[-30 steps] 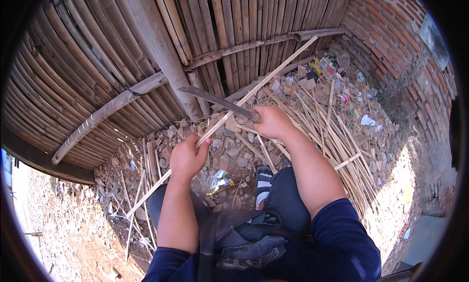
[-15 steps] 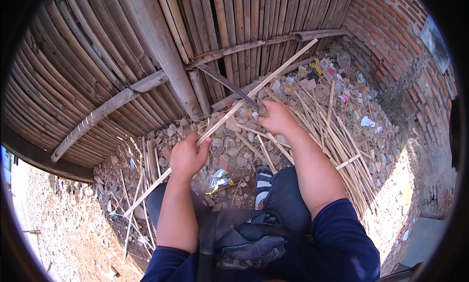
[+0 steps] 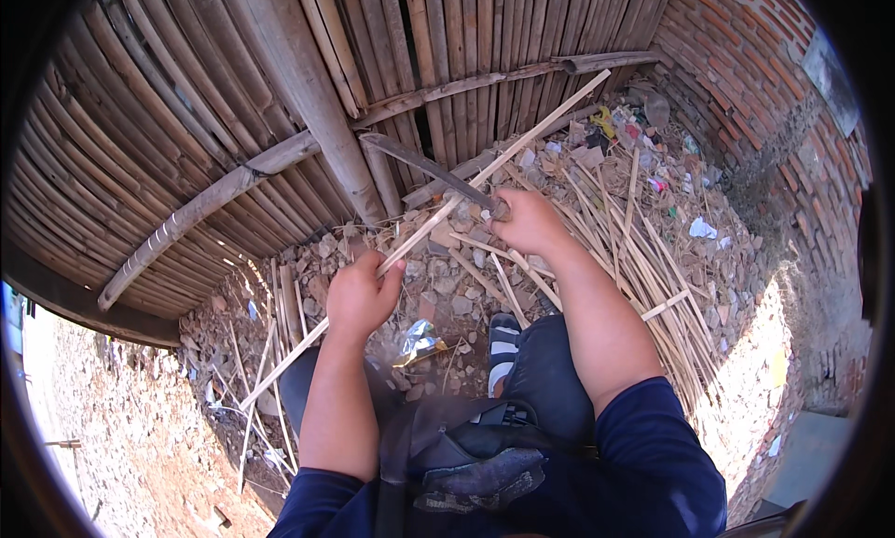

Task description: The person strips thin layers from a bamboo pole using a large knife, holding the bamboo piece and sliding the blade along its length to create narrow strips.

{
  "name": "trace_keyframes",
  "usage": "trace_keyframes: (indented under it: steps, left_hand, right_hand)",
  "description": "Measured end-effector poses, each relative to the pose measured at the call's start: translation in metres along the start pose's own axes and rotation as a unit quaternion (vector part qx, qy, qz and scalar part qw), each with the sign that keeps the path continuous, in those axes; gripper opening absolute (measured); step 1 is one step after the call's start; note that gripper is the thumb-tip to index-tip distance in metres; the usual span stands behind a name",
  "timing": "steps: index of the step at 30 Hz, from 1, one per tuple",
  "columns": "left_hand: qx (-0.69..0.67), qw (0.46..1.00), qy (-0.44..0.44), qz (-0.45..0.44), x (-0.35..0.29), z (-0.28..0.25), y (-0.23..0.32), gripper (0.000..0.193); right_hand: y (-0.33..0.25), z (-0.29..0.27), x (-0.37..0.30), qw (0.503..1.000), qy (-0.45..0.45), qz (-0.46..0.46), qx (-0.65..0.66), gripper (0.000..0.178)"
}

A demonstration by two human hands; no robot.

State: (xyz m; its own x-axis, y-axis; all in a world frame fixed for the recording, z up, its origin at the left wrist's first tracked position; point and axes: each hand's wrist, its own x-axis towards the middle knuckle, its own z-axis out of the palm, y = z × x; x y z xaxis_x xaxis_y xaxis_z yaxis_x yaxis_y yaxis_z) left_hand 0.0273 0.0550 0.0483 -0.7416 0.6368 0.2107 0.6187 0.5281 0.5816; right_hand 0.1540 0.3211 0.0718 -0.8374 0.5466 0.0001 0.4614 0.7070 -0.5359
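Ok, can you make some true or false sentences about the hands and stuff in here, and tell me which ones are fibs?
1. The right hand holds a bladed tool. True.
2. The left hand is empty. False: it grips a pale strip.
3. In the picture, the bladed tool crosses the pale strip. True.
4. The brick wall is on the left. False: it is on the right.
5. The shiny wrapper is in the right hand. False: it lies on the ground.

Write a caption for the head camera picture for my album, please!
Left hand gripping a long pale strip, right hand holding a knife across it, above rubble.
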Motion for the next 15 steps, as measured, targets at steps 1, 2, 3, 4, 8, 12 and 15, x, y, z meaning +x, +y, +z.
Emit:
trace_keyframes:
  steps: [1,2,3,4,8,12,15]
  left_hand:
    - [0.004,1.000,-0.003,-0.001,0.0003,-0.0001,0.0012,0.038]
    - [0.009,1.000,-0.006,-0.002,0.0003,-0.0003,0.0022,0.038]
    - [0.009,1.000,-0.007,-0.002,0.0002,-0.0006,0.0027,0.038]
    - [0.009,1.000,-0.008,-0.004,0.0001,-0.0010,0.0028,0.038]
    - [0.022,1.000,-0.015,-0.010,0.0003,-0.0013,0.0006,0.038]
    - [0.029,0.999,-0.021,-0.010,0.0005,-0.0009,0.0004,0.039]
    - [0.032,0.999,-0.019,-0.004,0.0001,-0.0005,-0.0006,0.038]
  right_hand:
    - [0.0018,0.0006,0.0006,1.000,0.003,0.002,-0.003,0.041]
    - [0.0032,0.0014,0.0016,1.000,0.003,0.002,-0.003,0.041]
    - [0.0044,0.0021,0.0027,1.000,-0.005,0.002,-0.008,0.042]
    - [0.0050,0.0034,0.0036,1.000,-0.014,0.002,-0.013,0.043]
    - [0.0052,0.0072,0.0042,1.000,-0.019,-0.015,-0.011,0.045]
    - [0.0079,0.0068,0.0058,0.999,-0.035,-0.022,-0.017,0.046]
    - [0.0031,0.0024,0.0055,0.998,-0.050,-0.008,-0.021,0.048]
